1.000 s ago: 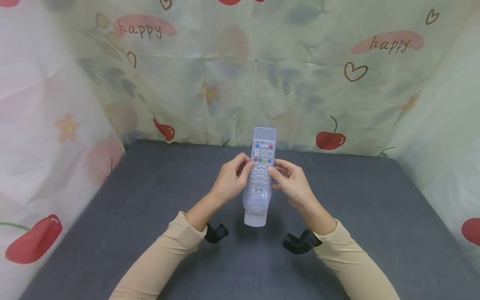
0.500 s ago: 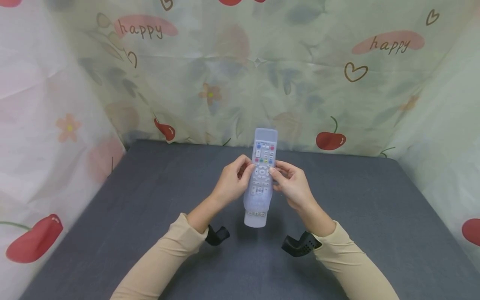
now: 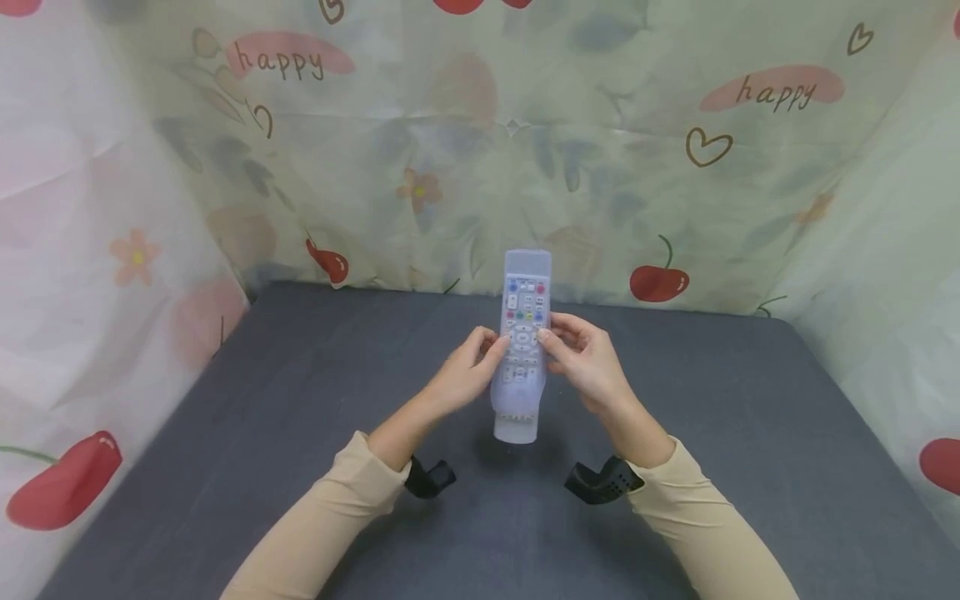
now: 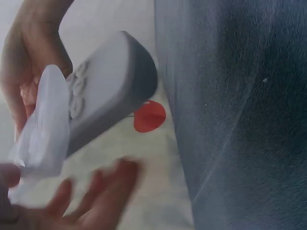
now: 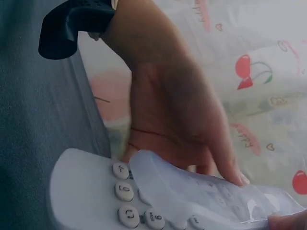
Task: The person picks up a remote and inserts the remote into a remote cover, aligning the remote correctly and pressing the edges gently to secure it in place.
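Note:
A white remote control (image 3: 516, 432) with pale and coloured buttons is held up over the table, its long side pointing away from me. A translucent soft cover (image 3: 517, 395) encloses most of it, flaring loosely near the lower end, where a row of buttons and the bare tip (image 4: 108, 72) stick out. My left hand (image 3: 465, 371) pinches the left edge at mid-length with the thumb on top; its other fingers (image 4: 108, 196) look blurred and spread in the left wrist view. My right hand (image 3: 592, 367) grips the right edge, thumb on the button face, fingers behind.
A dark grey table (image 3: 225, 433) lies under both hands. Behind and at the sides hangs a pale curtain (image 3: 480, 167) printed with cherries, hearts and "happy". Black wrist-worn mounts (image 3: 602, 482) project inward beneath both forearms.
The remote with its cover has risen slightly, its lower end shifting up and a little right. My left hand has slid slightly lower along the edge; the right keeps its hold.

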The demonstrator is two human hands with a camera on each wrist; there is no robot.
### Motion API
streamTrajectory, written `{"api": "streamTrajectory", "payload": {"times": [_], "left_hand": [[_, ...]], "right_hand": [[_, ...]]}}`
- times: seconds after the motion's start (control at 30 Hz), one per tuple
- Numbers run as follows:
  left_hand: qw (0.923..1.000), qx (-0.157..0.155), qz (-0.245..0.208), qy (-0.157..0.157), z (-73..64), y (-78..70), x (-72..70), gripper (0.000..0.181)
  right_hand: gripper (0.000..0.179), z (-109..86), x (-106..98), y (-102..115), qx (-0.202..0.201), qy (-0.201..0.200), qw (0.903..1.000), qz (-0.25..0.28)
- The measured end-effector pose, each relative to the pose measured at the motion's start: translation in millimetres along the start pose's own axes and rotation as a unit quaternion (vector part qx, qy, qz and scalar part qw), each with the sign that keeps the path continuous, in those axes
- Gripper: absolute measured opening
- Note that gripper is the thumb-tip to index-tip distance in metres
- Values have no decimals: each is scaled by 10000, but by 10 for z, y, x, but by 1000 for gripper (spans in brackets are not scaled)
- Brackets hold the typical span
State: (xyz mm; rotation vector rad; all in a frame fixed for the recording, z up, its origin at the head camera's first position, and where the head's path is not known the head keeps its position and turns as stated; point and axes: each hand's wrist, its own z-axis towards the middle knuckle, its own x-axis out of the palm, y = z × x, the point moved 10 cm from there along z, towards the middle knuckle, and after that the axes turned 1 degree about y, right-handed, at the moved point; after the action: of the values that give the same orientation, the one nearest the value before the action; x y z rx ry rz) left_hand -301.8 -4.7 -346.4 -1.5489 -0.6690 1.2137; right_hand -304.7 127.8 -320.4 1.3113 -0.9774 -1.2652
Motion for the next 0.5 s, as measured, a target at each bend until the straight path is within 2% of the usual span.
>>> {"api": "streamTrajectory", "payload": {"times": [0.07,0.1,0.17,0.2,0.27,0.4,0.5], "left_hand": [[9965,-433,-285,652,-14,125,133,44],[9921,-623,-482,975,-31,180,201,48],[9818,-794,-899,1470,-66,231,310,51],[9779,-832,-1074,1588,-77,244,340,51],[9756,-721,-1319,1601,-80,240,349,50],[9806,-430,-1493,1193,-66,198,281,47],[9831,-385,-1523,938,-67,178,251,47]], "right_hand": [[38,8,-25,9,-28,-8,10000,63],[38,15,-41,13,-46,-26,9999,113],[38,29,-65,25,-73,-54,9998,188],[39,35,-75,29,-82,-60,9997,210],[40,44,-89,29,-54,-58,9996,257],[42,52,-91,7,63,15,9998,173],[42,57,-90,-13,127,39,9999,33]]}}
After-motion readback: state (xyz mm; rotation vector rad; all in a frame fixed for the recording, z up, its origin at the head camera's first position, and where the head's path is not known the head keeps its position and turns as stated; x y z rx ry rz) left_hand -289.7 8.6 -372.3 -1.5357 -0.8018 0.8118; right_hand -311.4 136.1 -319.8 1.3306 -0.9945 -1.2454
